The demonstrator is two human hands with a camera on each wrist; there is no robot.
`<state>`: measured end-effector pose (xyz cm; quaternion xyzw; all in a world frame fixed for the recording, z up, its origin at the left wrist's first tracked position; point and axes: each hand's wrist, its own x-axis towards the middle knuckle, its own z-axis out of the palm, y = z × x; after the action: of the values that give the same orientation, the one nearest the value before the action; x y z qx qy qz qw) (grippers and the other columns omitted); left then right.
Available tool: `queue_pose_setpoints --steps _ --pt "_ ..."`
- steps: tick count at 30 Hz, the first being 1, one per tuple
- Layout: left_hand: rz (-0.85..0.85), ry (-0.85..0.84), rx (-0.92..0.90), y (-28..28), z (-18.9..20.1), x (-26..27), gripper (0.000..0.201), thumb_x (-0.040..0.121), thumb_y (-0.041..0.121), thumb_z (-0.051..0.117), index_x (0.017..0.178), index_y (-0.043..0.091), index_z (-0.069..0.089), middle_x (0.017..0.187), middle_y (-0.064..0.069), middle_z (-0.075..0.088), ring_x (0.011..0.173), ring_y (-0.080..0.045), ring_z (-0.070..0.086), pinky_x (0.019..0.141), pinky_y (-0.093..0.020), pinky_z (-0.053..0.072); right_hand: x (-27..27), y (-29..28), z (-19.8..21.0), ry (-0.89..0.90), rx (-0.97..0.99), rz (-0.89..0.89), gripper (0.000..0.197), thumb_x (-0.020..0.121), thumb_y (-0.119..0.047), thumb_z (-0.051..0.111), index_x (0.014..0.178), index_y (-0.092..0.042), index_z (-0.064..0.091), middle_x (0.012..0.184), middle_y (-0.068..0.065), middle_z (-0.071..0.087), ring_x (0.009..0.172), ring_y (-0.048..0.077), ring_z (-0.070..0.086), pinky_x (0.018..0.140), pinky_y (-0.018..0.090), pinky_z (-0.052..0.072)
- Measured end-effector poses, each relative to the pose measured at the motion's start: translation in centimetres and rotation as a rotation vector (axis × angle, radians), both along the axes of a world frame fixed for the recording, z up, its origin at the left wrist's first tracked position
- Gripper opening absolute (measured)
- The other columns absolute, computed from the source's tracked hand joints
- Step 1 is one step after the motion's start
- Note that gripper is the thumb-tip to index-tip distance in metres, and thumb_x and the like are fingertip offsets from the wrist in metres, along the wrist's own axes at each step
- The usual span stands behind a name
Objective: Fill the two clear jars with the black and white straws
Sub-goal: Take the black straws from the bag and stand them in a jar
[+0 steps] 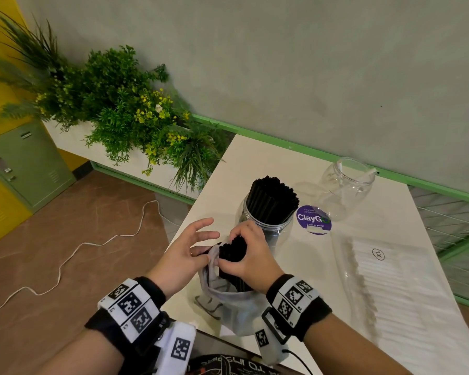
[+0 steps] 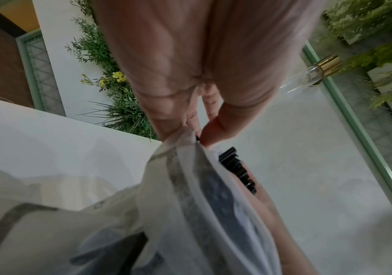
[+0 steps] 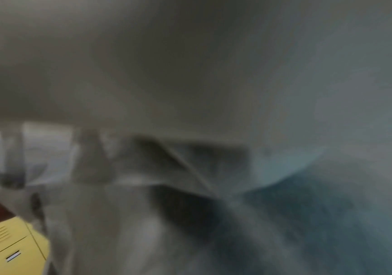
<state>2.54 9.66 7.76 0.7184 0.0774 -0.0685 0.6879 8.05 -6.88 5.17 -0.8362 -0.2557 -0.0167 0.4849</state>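
Note:
A clear jar (image 1: 279, 231) stands mid-table, packed with black straws (image 1: 272, 200). A second clear jar (image 1: 348, 185) stands empty further back right. At the near edge a thin plastic bag (image 1: 233, 307) holds a bundle of black straws (image 1: 233, 250). My right hand (image 1: 248, 253) grips that bundle at the bag's mouth. My left hand (image 1: 192, 251) pinches the bag's rim (image 2: 185, 137) between thumb and forefinger, its other fingers spread. In the left wrist view the black straw ends (image 2: 237, 167) stick out of the bag. White straws (image 1: 385, 280) lie in a clear pack at the right.
A purple round ClayGo sticker (image 1: 313, 219) lies between the jars. The white table (image 1: 255, 163) ends close at my left, with a planter (image 1: 125, 104) beyond it. A green ledge (image 1: 309, 148) and a grey wall back the table. The right wrist view is blurred plastic.

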Motion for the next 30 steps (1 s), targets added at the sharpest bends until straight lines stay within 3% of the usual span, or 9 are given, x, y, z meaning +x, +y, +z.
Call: queue_pose_setpoints --steps 4,6,11,14,16,19,22,26,30 --pt "0.018 -0.012 -0.004 0.0 0.3 -0.1 0.064 0.086 -0.018 0.048 0.125 0.031 0.049 0.122 0.0 0.06 0.1 -0.015 0.062 0.089 -0.032 0.051 -0.5 -0.8 0.3 -0.092 -0.001 -0.043 0.033 0.068 -0.026 0.076 0.083 -0.019 0.047 0.086 -0.009 0.047 0.087 0.015 0.045 0.077 0.02 0.037" --pt "0.015 -0.013 -0.009 0.0 0.3 -0.1 0.063 0.086 -0.018 0.048 0.123 0.032 0.05 0.122 0.0 0.06 0.101 -0.016 0.062 0.091 -0.034 0.05 -1.0 -1.4 0.3 -0.069 -0.031 -0.06 0.035 0.069 -0.023 0.078 0.09 -0.019 0.051 0.089 -0.016 0.047 0.091 0.009 0.046 0.079 0.015 0.038" --pt "-0.003 -0.012 -0.014 -0.6 0.0 0.0 0.063 0.085 -0.019 0.048 0.125 0.03 0.05 0.122 0.0 0.06 0.097 -0.012 0.064 0.09 -0.034 0.051 -1.6 -2.1 0.0 0.105 -0.073 -0.067 0.07 0.066 -0.031 0.084 0.124 -0.03 0.044 0.109 -0.021 0.045 0.108 0.003 0.044 0.092 0.01 0.035" --pt "-0.023 -0.014 -0.012 -0.9 -0.1 0.2 0.065 0.084 -0.02 0.048 0.124 0.032 0.05 0.123 -0.001 0.06 0.099 -0.012 0.064 0.09 -0.033 0.051 -1.6 -2.1 -0.2 0.176 -0.037 -0.085 0.078 0.065 -0.033 0.084 0.129 -0.031 0.04 0.11 -0.02 0.046 0.111 0.006 0.043 0.095 0.014 0.035" --pt "-0.036 -0.016 -0.009 -1.1 0.0 0.4 0.066 0.084 -0.02 0.048 0.124 0.032 0.05 0.123 -0.001 0.06 0.101 -0.013 0.063 0.089 -0.031 0.052 -1.7 -2.0 -0.3 0.2 -0.043 -0.088 0.079 0.065 -0.03 0.083 0.13 -0.032 0.038 0.109 -0.019 0.045 0.111 0.006 0.042 0.092 0.01 0.033" --pt "-0.05 -0.03 -0.014 -1.3 0.2 0.5 0.064 0.084 -0.02 0.047 0.123 0.031 0.05 0.121 0.0 0.06 0.096 -0.008 0.064 0.081 -0.023 0.053 -1.8 -1.7 -0.4 0.182 -0.048 -0.094 0.071 0.066 -0.029 0.08 0.126 -0.03 0.042 0.104 -0.01 0.049 0.106 0.006 0.042 0.085 0.008 0.033" --pt "-0.039 -0.056 -0.001 -1.2 0.4 0.6 0.063 0.085 -0.019 0.048 0.123 0.031 0.052 0.12 0.0 0.061 0.095 -0.006 0.065 0.08 -0.023 0.053 -1.5 -1.4 -0.5 0.143 0.01 -0.104 0.052 0.069 -0.025 0.076 0.113 -0.032 0.049 0.104 -0.004 0.054 0.103 0.006 0.047 0.085 0.011 0.037" --pt "0.025 -0.095 0.018 -0.7 0.8 0.8 0.057 0.086 -0.017 0.049 0.121 0.027 0.054 0.117 0.002 0.064 0.102 -0.009 0.063 0.079 -0.022 0.051 -1.0 -1.6 0.1 0.074 0.146 -0.122 0.03 0.074 -0.016 0.069 0.098 -0.028 0.056 0.097 -0.005 0.06 0.094 0.008 0.058 0.085 0.019 0.046" --pt "0.033 -0.101 0.018 -0.6 0.8 0.9 0.052 0.086 -0.015 0.052 0.118 0.027 0.056 0.116 0.001 0.066 0.105 -0.011 0.063 0.082 -0.023 0.05 -0.7 -1.8 0.4 0.032 0.176 -0.092 0.023 0.076 -0.009 0.07 0.093 -0.02 0.059 0.092 -0.006 0.06 0.09 0.008 0.057 0.082 0.016 0.044"
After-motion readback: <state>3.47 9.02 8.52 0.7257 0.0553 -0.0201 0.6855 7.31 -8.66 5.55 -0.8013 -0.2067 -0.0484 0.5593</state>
